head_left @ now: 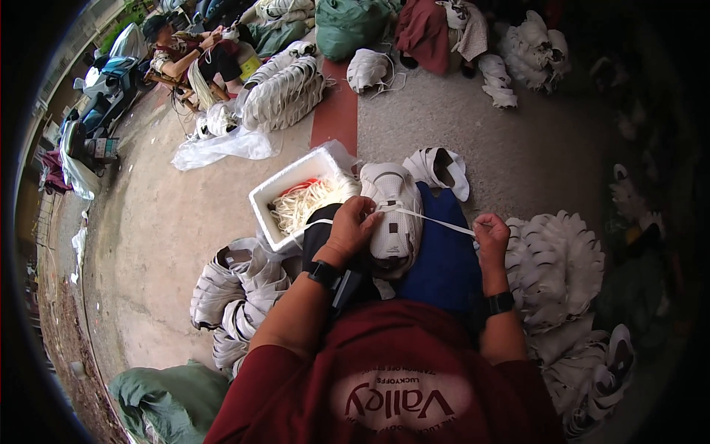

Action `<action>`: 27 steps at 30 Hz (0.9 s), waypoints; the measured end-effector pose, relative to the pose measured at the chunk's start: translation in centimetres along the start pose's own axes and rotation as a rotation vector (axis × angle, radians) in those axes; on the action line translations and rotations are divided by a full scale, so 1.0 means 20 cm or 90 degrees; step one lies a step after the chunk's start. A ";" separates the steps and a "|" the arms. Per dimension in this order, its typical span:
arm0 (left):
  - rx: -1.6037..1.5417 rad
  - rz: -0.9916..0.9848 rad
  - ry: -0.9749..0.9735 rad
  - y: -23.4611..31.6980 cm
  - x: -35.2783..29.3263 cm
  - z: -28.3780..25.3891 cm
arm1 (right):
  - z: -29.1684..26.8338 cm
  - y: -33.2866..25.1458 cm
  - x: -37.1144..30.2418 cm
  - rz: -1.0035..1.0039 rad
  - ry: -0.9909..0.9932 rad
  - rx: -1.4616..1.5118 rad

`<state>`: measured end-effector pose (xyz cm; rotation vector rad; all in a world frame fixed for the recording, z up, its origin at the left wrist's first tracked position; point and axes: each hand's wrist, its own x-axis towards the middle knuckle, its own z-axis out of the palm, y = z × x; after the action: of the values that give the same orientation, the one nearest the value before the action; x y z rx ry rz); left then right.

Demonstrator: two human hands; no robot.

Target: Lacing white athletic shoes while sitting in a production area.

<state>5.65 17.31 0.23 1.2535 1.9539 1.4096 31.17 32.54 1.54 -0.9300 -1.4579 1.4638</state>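
Observation:
A pale shoe upper [394, 235] rests on my lap, over dark blue cloth [444, 259]. A flat white shoelace [441, 223] runs across its front and stretches out to the right. At the upper's left edge, my left hand [350, 228] has its fingers pinched on the lace. Farther right, my right hand [491, 238] is closed round the lace's other stretch, which looks taut between them. One more pale upper [438, 172] lies just beyond my knees. The lace's path under my left fingers is partly hidden.
A white foam box [265, 194] of loose laces stands left of my knees. Stacked uppers [244, 288] lie at my left, more stacked uppers [558, 270] at my right. Green sacks [170, 403] sit around. Far left, a seated person [181, 59] works beside a long stack of uppers [285, 92].

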 end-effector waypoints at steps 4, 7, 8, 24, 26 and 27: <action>0.168 0.056 -0.003 0.08 -0.06 -0.07 | 0.04 -0.09 -0.08 -0.204 -0.167 -0.398; 0.172 0.112 0.010 0.13 -0.07 -0.10 | 0.02 -0.12 -0.06 -0.437 -0.236 -0.665; 0.168 0.113 0.014 0.15 -0.06 -0.10 | 0.02 -0.14 -0.07 -0.459 -0.194 -0.688; 0.084 0.043 0.021 0.13 -0.05 -0.12 | 0.23 -0.12 -0.05 -0.237 -0.241 -0.543; 0.099 0.087 0.029 0.19 -0.02 -0.13 | 0.38 -0.13 0.00 -0.232 -0.262 -0.494; 0.110 0.112 0.027 0.22 -0.01 -0.14 | 0.44 -0.10 0.03 -0.147 -0.290 -0.551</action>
<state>5.54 15.99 5.23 1.5176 2.0742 1.3831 22.95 29.74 4.00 -0.8871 -2.5414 0.8744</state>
